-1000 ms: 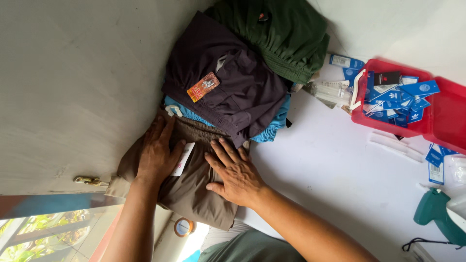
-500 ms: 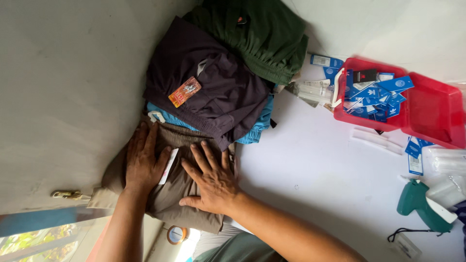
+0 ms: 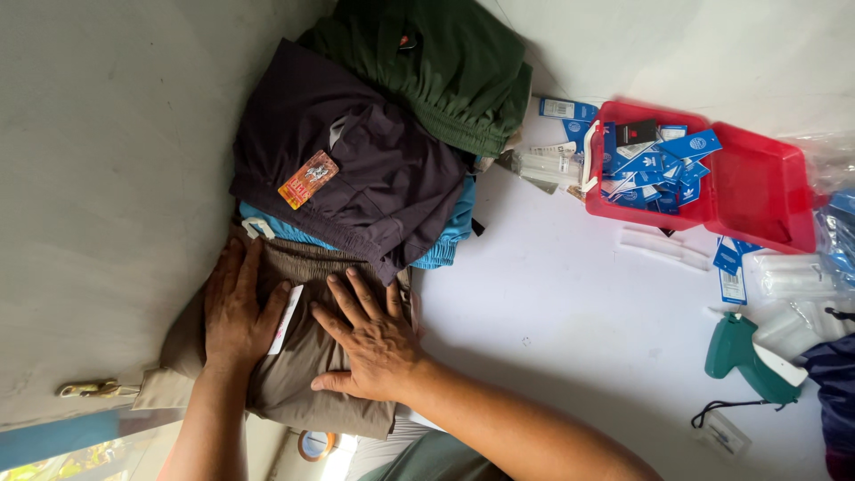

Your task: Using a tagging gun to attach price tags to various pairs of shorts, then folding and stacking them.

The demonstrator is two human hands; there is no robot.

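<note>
Flat and unclenched, both my hands press palm-down on a folded khaki-brown cloth garment [image 3: 294, 374]; neither grip closes around anything. My left hand [image 3: 236, 312] lies on the garment's outer half, fingers spread. My right hand [image 3: 374, 343] rests just beside it, fingers fanned out. Between the two hands a narrow white paper tag [image 3: 287, 319] lies on the cloth, touching the edge of my left hand.

Just past my fingertips sits a stack of folded clothes on the white counter [image 3: 552, 356]: a light blue garment [image 3: 445, 236] at the bottom, a dark purple-grey one [image 3: 356, 169] with an orange card label [image 3: 308, 179] over it, and a dark green one [image 3: 445, 71] farthest from me.

Well off to the right of my right hand stands a red plastic tray [image 3: 757, 191] holding blue paper tags [image 3: 659, 169]. Nearer me on that side lies a green plastic tagging gun [image 3: 744, 356].
</note>
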